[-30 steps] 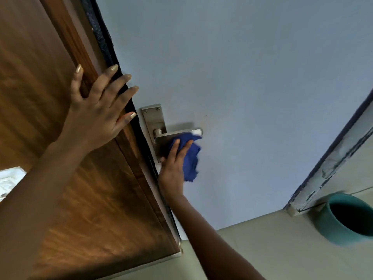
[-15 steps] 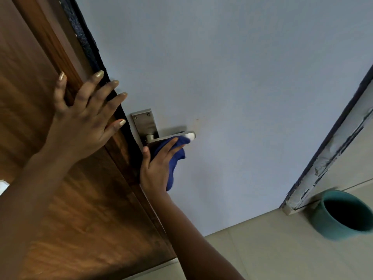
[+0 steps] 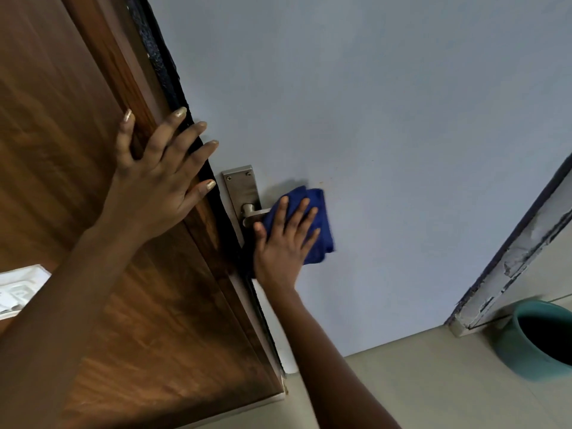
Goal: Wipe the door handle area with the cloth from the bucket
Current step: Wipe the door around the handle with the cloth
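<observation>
A pale blue-grey door (image 3: pixel 371 119) carries a steel handle plate (image 3: pixel 240 187) with a lever (image 3: pixel 252 216) whose outer end is hidden. My right hand (image 3: pixel 286 243) presses a dark blue cloth (image 3: pixel 318 224) flat over the lever and the door face, fingers spread on the cloth. My left hand (image 3: pixel 154 181) lies flat on the brown wooden frame (image 3: pixel 77 150) at the door's dark edge, fingers apart, holding nothing. A teal bucket (image 3: pixel 532 342) stands on the floor at the lower right.
Beige floor tiles (image 3: pixel 418 382) run below the door. A chipped white door jamb (image 3: pixel 510 267) rises beside the bucket. A white object (image 3: pixel 18 289) shows at the left edge behind my left forearm.
My right hand has slid the cloth rightward along the lever, now covering its end and the door beside it. The cloth lies flatter. My left hand stays on the frame.
</observation>
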